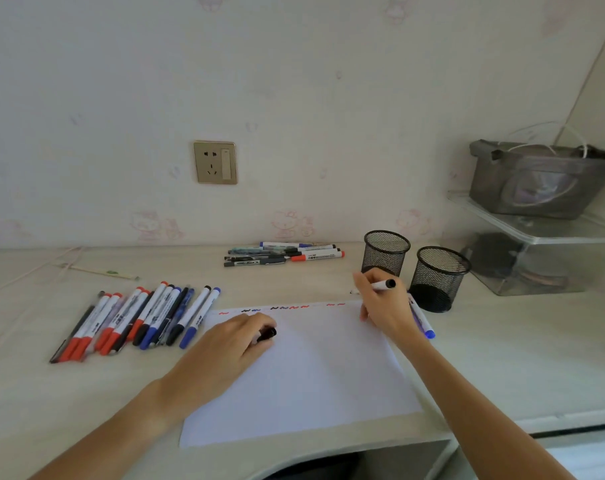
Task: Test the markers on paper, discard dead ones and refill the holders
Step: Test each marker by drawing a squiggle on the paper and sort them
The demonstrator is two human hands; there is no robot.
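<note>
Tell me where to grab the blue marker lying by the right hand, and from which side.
Pinch the blue marker at its near end by the blue cap, coming from the right; the right hand covers its far end and the paper flanks its left.

You have one view only, a wide-angle camera worn on the head, looking forward and down from above the near edge of the counter (pixel 328 278). It faces the wall (pixel 294 81) behind, which fills the upper half of the picture. It sits close: both forearms enter from the bottom corners, and straight lines bend toward the edges of the picture.
</note>
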